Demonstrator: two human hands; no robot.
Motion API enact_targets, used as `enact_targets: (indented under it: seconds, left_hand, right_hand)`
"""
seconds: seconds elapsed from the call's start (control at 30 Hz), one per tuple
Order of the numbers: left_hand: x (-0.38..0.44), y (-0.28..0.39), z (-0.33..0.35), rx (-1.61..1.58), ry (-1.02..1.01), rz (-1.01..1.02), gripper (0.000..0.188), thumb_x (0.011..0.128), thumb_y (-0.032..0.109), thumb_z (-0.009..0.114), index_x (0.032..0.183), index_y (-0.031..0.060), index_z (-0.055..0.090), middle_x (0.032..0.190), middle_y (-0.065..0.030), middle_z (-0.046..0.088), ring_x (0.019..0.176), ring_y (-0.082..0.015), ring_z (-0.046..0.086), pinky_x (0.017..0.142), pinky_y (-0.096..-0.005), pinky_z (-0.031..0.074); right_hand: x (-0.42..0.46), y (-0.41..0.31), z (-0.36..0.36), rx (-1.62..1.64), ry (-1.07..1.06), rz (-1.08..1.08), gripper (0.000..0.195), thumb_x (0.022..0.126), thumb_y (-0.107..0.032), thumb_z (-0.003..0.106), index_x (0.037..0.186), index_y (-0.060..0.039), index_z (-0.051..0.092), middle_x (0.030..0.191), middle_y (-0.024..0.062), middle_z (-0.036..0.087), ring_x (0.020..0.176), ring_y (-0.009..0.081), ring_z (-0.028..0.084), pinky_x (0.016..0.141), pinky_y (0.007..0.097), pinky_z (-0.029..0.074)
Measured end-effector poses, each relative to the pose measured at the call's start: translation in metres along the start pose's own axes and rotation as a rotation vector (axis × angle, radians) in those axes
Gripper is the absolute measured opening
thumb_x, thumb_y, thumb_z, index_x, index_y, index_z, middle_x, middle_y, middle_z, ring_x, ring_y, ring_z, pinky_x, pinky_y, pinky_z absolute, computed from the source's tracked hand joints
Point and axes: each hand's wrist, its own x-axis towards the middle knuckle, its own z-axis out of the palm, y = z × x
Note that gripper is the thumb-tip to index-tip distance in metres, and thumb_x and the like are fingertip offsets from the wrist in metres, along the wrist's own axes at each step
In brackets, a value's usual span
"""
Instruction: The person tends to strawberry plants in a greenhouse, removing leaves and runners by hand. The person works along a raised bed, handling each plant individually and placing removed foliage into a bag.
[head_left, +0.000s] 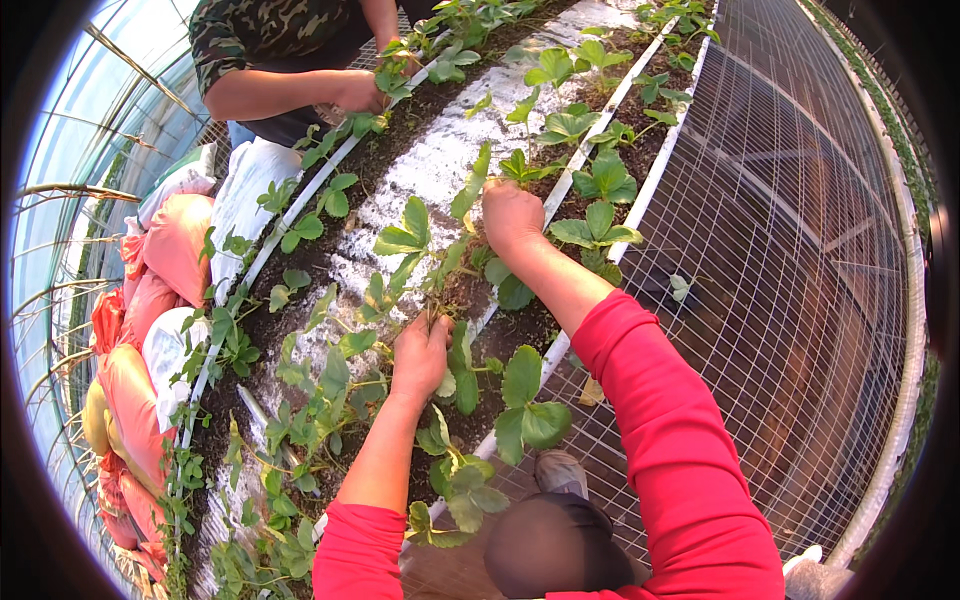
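Note:
Strawberry plants (536, 424) grow along the raised bed in front of me, in dark soil (469, 296) with whitish patches (442, 161). My left hand (421, 352) has its thumb and fingers pinched on thin stems at the base of a plant, low in the middle of the bed. Farther up and to the right, my right hand (514, 214) is closed, with a leaf and stem at its fingertips; what lies inside the fist is hidden. Leaves stand between and around both hands.
Across the bed, a person in a camouflage shirt (300, 30) works with both hands (360, 91) among plants. White rails (641, 199) edge the bed. Wire mesh (750, 300) spans the right side. Pink and white sacks (176, 244) are piled at left, by the plastic greenhouse wall.

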Motion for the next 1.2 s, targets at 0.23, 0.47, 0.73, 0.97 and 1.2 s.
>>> enact_targets:
  seconds: [0.23,0.47,0.73,0.97,1.2]
  left_hand:
    - [-0.005,0.004,0.0,-0.06,0.019,0.008,0.024,0.096,0.024,0.053,0.093,0.0023,0.061,0.071,0.0013,0.057,0.059,-0.0063,0.049,0.052,-0.0221,0.041]
    - [-0.003,0.002,0.003,-0.11,0.015,-0.007,0.023,0.097,0.024,0.051,0.094,0.0024,0.06,0.072,0.0007,0.057,0.058,-0.0062,0.047,0.052,-0.0214,0.04]
    - [-0.014,0.023,-0.01,-0.621,0.146,-0.076,0.024,0.1,0.025,0.047,0.09,0.0052,0.056,0.078,-0.0017,0.058,0.059,-0.0069,0.043,0.055,-0.0218,0.038]
    - [-0.042,0.075,-0.008,-0.842,0.046,0.015,0.028,0.1,0.032,0.047,0.095,0.0058,0.058,0.075,0.0015,0.053,0.058,-0.0062,0.043,0.055,-0.021,0.037]
    - [-0.027,0.05,-0.02,-0.606,0.057,-0.142,0.029,0.098,0.029,0.051,0.081,0.0055,0.057,0.069,0.0016,0.05,0.058,-0.007,0.041,0.053,-0.0222,0.035]
  right_hand:
    - [-0.011,-0.002,0.013,-0.157,0.106,-0.116,0.017,0.081,-0.014,0.058,0.096,-0.0106,0.066,0.091,0.0114,0.064,0.087,0.026,0.061,0.064,0.0334,0.054]
    - [-0.016,0.002,0.009,-0.165,0.078,-0.127,0.014,0.079,-0.016,0.059,0.09,-0.0119,0.066,0.09,0.0088,0.066,0.089,0.0247,0.058,0.072,0.0361,0.046]
    - [-0.061,-0.013,-0.051,0.332,0.401,-0.247,0.01,0.076,-0.004,0.06,0.085,-0.0059,0.056,0.076,0.0106,0.063,0.075,0.0288,0.058,0.066,0.0398,0.048]
    - [-0.14,-0.021,-0.104,0.93,-0.015,-0.521,0.011,0.081,-0.008,0.06,0.09,-0.0019,0.059,0.077,0.0132,0.06,0.075,0.032,0.062,0.068,0.0401,0.05]
    - [-0.093,0.061,-0.152,0.74,0.132,-0.282,0.012,0.082,-0.01,0.066,0.087,0.0008,0.069,0.079,0.0099,0.065,0.071,0.0173,0.063,0.065,0.0302,0.05]
